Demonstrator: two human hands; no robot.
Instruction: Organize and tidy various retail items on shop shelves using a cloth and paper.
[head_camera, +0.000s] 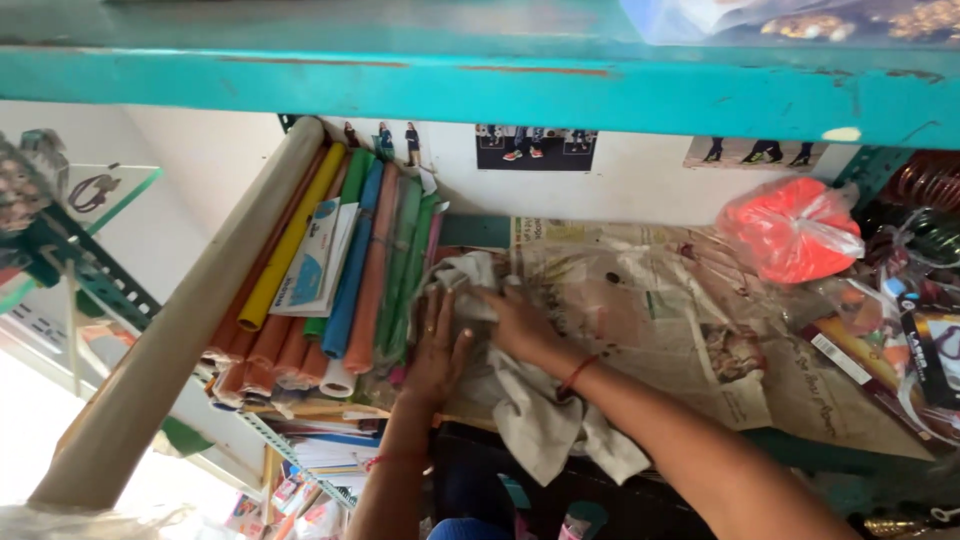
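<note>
We see both hands on the grey cloth (530, 400) mid-frame: left hand (437, 345) spread flat, right hand (515, 322) gripping it; paper rolls (340, 270) just left.

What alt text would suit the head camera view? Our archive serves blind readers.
Two hands press a grey cloth onto a newspaper-lined shelf: the left hand lies flat beside coloured paper rolls, the right hand grips the cloth. An orange bag sits further right.
</note>
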